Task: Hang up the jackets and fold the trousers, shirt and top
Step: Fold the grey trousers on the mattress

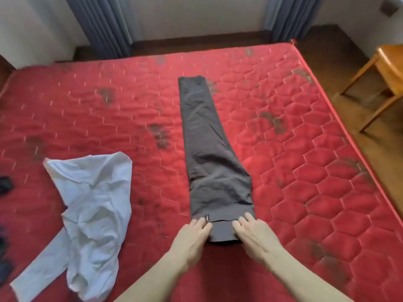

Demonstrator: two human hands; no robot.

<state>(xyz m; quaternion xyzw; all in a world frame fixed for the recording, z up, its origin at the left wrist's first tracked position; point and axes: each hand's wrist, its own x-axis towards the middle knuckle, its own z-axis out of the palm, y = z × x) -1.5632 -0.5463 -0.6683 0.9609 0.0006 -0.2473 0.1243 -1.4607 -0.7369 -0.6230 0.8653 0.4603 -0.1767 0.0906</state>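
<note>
Dark grey trousers (207, 149) lie lengthwise on the red mattress (305, 171), folded leg on leg, with the waistband nearest me and the cuffs far away. My left hand (193, 236) holds the left corner of the waistband, fingers curled over its edge beside a small metal clasp. At the right corner my right hand (254, 233) rests on the waistband with its fingers laid over the cloth. A crumpled white shirt (93, 216) lies on the mattress to the left, one sleeve trailing toward me.
Dark cloth (4, 186) shows at the left edge of the mattress. A wooden chair (386, 79) stands on the wooden floor to the right. Blue-grey curtains (102, 25) hang on the far wall beyond the bed.
</note>
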